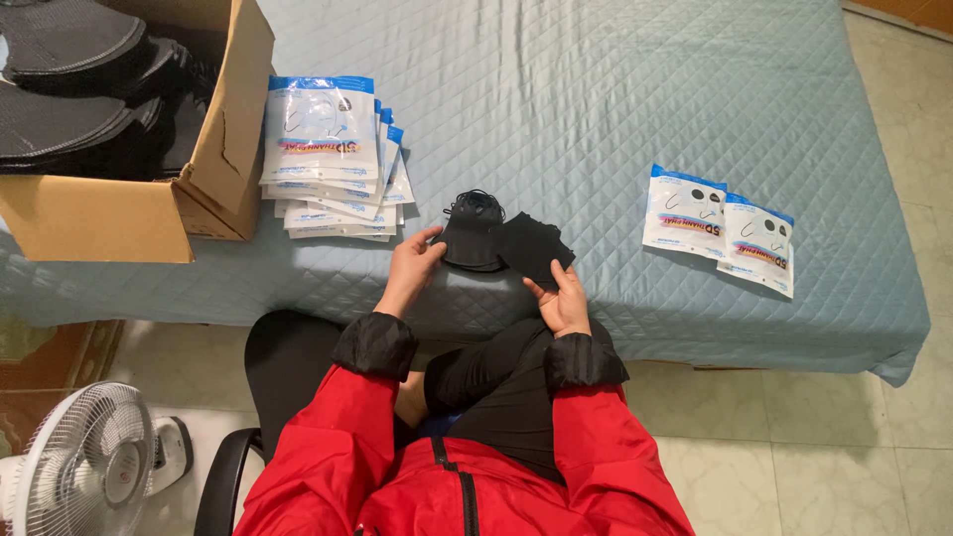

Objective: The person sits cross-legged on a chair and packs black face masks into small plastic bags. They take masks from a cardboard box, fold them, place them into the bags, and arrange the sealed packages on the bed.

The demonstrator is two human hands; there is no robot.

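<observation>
While both forearms reach up from the bottom of the frame in red sleeves with black cuffs, the right hand [564,298] sits just right of centre, fingers curled under a black face mask [531,248] and pinching its lower corner; that mask lies tilted, its long axis running from lower right to upper left, directly above the hand. Left hand [415,260] is closed lightly on the left edge of a small stack of black masks [470,233], thumb on top; the stack lies up and to the right of it, ear loops showing at its upper end. The held mask overlaps the stack's right edge, so the two hands work close together at the near edge of the bed [615,109], quilted pale blue. Further out: a pile of printed mask pouches [333,159] in the upper left, beside an open cardboard box [213,149] of black masks; two pouches [720,228] lie well apart at right. A fan [84,467] stands at lower left.
</observation>
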